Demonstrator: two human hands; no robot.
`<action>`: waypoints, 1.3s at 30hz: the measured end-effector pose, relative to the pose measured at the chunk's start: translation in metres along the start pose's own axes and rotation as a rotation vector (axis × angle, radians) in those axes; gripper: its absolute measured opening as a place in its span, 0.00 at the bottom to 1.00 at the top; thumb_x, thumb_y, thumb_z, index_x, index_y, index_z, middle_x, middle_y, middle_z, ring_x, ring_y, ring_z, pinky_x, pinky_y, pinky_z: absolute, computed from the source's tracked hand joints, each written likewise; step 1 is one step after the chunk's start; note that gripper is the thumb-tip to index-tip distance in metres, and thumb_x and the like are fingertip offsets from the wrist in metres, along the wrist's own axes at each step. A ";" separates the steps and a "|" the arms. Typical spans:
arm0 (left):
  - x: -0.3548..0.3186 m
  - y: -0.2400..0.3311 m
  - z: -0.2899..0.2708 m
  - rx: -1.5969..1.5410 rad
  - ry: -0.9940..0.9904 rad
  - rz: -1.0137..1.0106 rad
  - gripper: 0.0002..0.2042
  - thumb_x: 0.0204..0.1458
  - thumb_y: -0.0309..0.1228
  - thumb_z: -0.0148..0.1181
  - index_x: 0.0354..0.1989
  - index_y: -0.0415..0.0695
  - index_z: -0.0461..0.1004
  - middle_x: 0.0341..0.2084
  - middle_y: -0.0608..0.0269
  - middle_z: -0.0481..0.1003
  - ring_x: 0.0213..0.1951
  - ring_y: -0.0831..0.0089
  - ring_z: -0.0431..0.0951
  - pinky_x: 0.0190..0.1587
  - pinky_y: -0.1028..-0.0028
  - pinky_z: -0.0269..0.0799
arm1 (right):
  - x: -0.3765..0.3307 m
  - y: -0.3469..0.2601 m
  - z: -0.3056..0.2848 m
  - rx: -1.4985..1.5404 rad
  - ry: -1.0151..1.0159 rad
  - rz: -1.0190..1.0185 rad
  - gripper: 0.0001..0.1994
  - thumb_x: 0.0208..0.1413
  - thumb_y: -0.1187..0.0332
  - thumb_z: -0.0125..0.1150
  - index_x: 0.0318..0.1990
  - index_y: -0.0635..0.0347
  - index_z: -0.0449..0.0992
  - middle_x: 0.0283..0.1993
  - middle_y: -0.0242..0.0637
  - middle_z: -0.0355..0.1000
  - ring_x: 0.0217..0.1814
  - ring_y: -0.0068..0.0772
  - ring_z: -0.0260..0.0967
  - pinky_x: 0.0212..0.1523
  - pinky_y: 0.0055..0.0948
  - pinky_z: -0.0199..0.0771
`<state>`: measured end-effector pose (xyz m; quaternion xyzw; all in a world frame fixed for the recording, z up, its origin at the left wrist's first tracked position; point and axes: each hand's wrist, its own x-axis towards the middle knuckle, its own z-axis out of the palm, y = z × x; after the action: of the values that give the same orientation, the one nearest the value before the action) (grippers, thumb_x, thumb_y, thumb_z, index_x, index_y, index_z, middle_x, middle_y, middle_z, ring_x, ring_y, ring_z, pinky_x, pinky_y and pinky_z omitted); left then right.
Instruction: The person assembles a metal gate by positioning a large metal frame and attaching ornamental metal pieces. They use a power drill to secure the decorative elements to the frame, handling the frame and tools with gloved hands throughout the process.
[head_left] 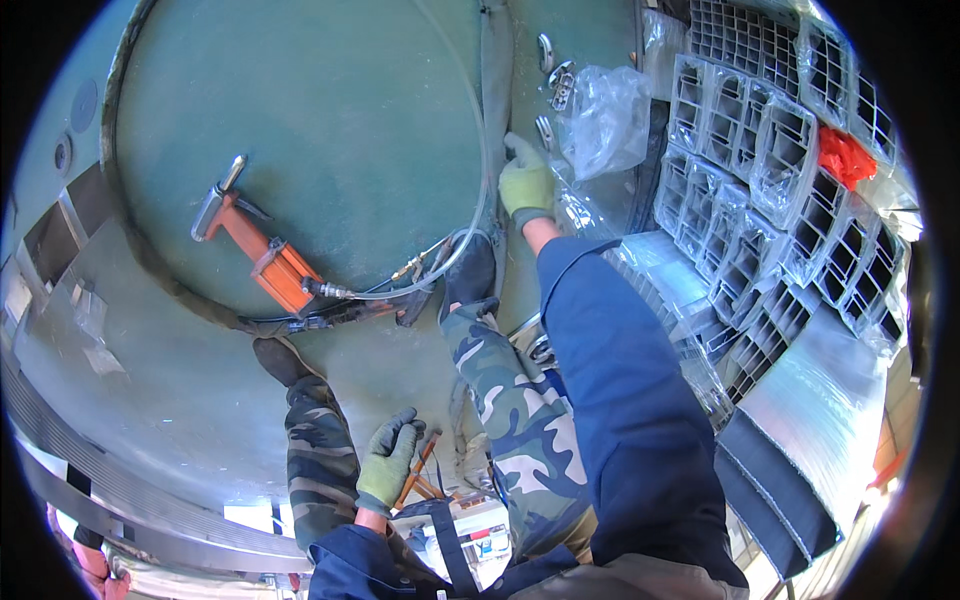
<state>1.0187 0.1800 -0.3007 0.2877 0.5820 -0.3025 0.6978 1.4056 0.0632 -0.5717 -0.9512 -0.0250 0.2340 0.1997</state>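
Green painted floor [330, 120] spreads underfoot, with one orange pneumatic tool [262, 252] lying on it, hose attached. Right hand [525, 180], gloved, reaches out with fingers nearly together, touching one of three curved silver metal handles [545, 130] beside a clear plastic bag [605, 120]. Left hand [390, 458], gloved, hangs loosely curled by the knee, holding nothing.

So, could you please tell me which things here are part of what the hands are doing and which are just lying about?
In hand:
- right hand, gloved, reaching to the small metal brackets
- clear plastic bag beside them
- left hand, gloved, by the orange-handled tool

Lying about:
- orange pneumatic tool with its hose
- stacked aluminium profiles
- red rag
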 end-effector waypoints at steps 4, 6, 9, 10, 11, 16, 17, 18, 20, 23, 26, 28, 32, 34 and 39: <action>0.010 0.009 0.004 -0.023 0.029 0.002 0.19 0.69 0.33 0.56 0.65 0.39 0.72 0.49 0.59 0.82 0.51 0.70 0.81 0.57 0.70 0.75 | 0.024 -0.018 -0.028 -0.276 0.177 0.088 0.24 0.60 0.64 0.58 0.64 0.45 0.68 0.55 0.51 0.76 0.53 0.59 0.77 0.51 0.52 0.76; 0.014 0.013 0.005 -0.044 0.026 0.010 0.19 0.69 0.33 0.56 0.65 0.39 0.72 0.49 0.59 0.82 0.51 0.70 0.81 0.57 0.70 0.75 | 0.034 -0.012 -0.032 -0.350 0.136 0.144 0.23 0.60 0.63 0.58 0.63 0.46 0.65 0.57 0.51 0.73 0.53 0.61 0.76 0.50 0.55 0.76; 0.021 0.019 0.005 -0.044 0.001 0.008 0.19 0.69 0.33 0.56 0.66 0.39 0.72 0.49 0.58 0.82 0.51 0.69 0.81 0.58 0.70 0.75 | 0.045 0.008 -0.031 -0.420 0.092 0.187 0.20 0.60 0.60 0.59 0.59 0.49 0.70 0.54 0.49 0.75 0.52 0.59 0.76 0.50 0.55 0.75; 0.019 0.019 0.004 -0.048 0.009 0.000 0.19 0.69 0.33 0.56 0.66 0.39 0.72 0.49 0.58 0.82 0.51 0.69 0.81 0.57 0.70 0.75 | 0.037 -0.001 -0.033 -0.358 0.076 0.159 0.19 0.60 0.60 0.59 0.57 0.50 0.72 0.53 0.49 0.76 0.53 0.59 0.76 0.51 0.55 0.75; 0.021 0.020 0.005 -0.067 0.012 0.007 0.19 0.69 0.33 0.56 0.66 0.39 0.72 0.49 0.58 0.82 0.51 0.69 0.81 0.57 0.70 0.75 | 0.038 -0.009 -0.037 -0.296 0.070 0.129 0.18 0.59 0.59 0.59 0.55 0.52 0.73 0.52 0.48 0.77 0.53 0.58 0.76 0.51 0.54 0.74; 0.019 0.032 0.009 -0.067 0.003 0.019 0.19 0.69 0.32 0.55 0.66 0.39 0.71 0.49 0.58 0.81 0.51 0.69 0.81 0.57 0.70 0.76 | 0.072 -0.032 -0.035 -0.079 0.316 0.171 0.21 0.57 0.55 0.61 0.54 0.54 0.76 0.51 0.50 0.77 0.54 0.59 0.74 0.53 0.53 0.73; 0.021 0.035 0.009 -0.074 0.002 0.026 0.19 0.69 0.32 0.55 0.66 0.39 0.71 0.49 0.58 0.81 0.51 0.69 0.81 0.57 0.70 0.76 | 0.085 -0.041 -0.037 -0.118 0.328 0.216 0.23 0.56 0.53 0.61 0.55 0.54 0.76 0.51 0.51 0.77 0.55 0.60 0.74 0.54 0.53 0.73; 0.022 0.038 0.009 -0.081 0.002 0.032 0.19 0.70 0.32 0.55 0.66 0.38 0.71 0.49 0.58 0.81 0.51 0.69 0.81 0.57 0.70 0.76 | 0.096 -0.050 -0.036 -0.157 0.339 0.261 0.24 0.56 0.51 0.62 0.56 0.54 0.76 0.52 0.53 0.76 0.56 0.60 0.73 0.55 0.53 0.73; 0.022 0.046 0.008 -0.100 0.007 0.044 0.19 0.70 0.32 0.55 0.66 0.38 0.71 0.50 0.57 0.81 0.51 0.69 0.81 0.57 0.70 0.75 | 0.111 -0.061 -0.024 -0.195 0.393 0.312 0.36 0.52 0.40 0.65 0.64 0.50 0.70 0.60 0.54 0.71 0.61 0.60 0.70 0.58 0.54 0.73; 0.021 0.068 0.012 -0.167 0.005 0.039 0.19 0.69 0.29 0.55 0.66 0.36 0.70 0.49 0.59 0.80 0.51 0.73 0.79 0.58 0.74 0.73 | 0.129 -0.071 -0.019 -0.286 0.337 0.358 0.43 0.50 0.35 0.67 0.69 0.46 0.64 0.65 0.52 0.66 0.66 0.60 0.65 0.58 0.56 0.73; 0.016 0.081 0.015 -0.250 0.003 0.025 0.19 0.69 0.29 0.55 0.66 0.35 0.70 0.50 0.58 0.80 0.51 0.74 0.79 0.57 0.75 0.73 | 0.145 -0.062 -0.021 -0.331 0.312 0.319 0.41 0.51 0.37 0.69 0.68 0.46 0.65 0.64 0.54 0.66 0.66 0.61 0.65 0.57 0.57 0.74; 0.019 0.080 0.014 -0.267 -0.004 0.033 0.19 0.69 0.28 0.55 0.66 0.35 0.69 0.49 0.59 0.80 0.50 0.75 0.79 0.54 0.76 0.74 | 0.147 -0.059 -0.019 -0.322 0.329 0.274 0.38 0.50 0.40 0.70 0.65 0.48 0.69 0.63 0.53 0.69 0.65 0.59 0.67 0.57 0.54 0.74; 0.021 0.079 0.012 -0.203 -0.030 0.041 0.19 0.69 0.28 0.54 0.66 0.36 0.70 0.48 0.60 0.81 0.46 0.78 0.78 0.49 0.79 0.74 | 0.154 -0.053 -0.023 -0.272 0.290 0.266 0.34 0.47 0.47 0.71 0.60 0.54 0.74 0.59 0.52 0.75 0.62 0.55 0.73 0.59 0.48 0.75; 0.021 0.075 0.012 -0.216 -0.027 0.049 0.19 0.69 0.29 0.55 0.66 0.36 0.70 0.48 0.60 0.81 0.43 0.79 0.78 0.47 0.80 0.74 | 0.153 -0.055 -0.023 -0.224 0.254 0.265 0.34 0.44 0.51 0.71 0.59 0.57 0.75 0.56 0.52 0.77 0.60 0.54 0.75 0.59 0.47 0.75; 0.016 0.081 0.008 -0.173 -0.039 0.034 0.20 0.70 0.31 0.53 0.67 0.35 0.69 0.50 0.58 0.80 0.51 0.72 0.79 0.58 0.72 0.73 | 0.147 -0.045 -0.026 -0.222 0.241 0.277 0.30 0.42 0.56 0.71 0.53 0.65 0.77 0.51 0.53 0.79 0.55 0.55 0.77 0.57 0.46 0.75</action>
<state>1.0872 0.2255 -0.3116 0.2302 0.5872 -0.2447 0.7364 1.5500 0.1160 -0.5969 -0.9827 0.1046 0.1397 0.0612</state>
